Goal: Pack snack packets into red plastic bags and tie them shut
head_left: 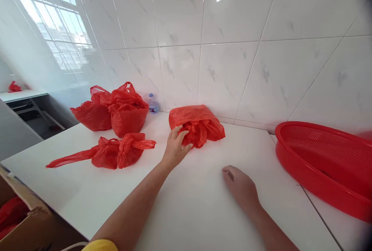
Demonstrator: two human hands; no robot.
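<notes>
A filled red plastic bag (194,114) lies against the tiled wall, its gathered, crumpled end facing me. My left hand (176,146) is at the near left side of that bag, fingers spread and curved; the fingertips overlap its edge, and I cannot tell whether they touch it. To the right, above the white tabletop, my right hand (242,187) is curled into a loose fist, apart from the bag, with nothing visible in it. Left of my left hand, a knotted red plastic bag (106,156) rests on the table with one long twisted end stretching left.
Two full red bags (129,117) stand at the back left beside a small plastic bottle (153,104). A large red perforated basket (314,177) occupies the right side. At lower left, a cardboard box (37,220) holds red items. The tiled wall (180,65) bounds the table (192,204).
</notes>
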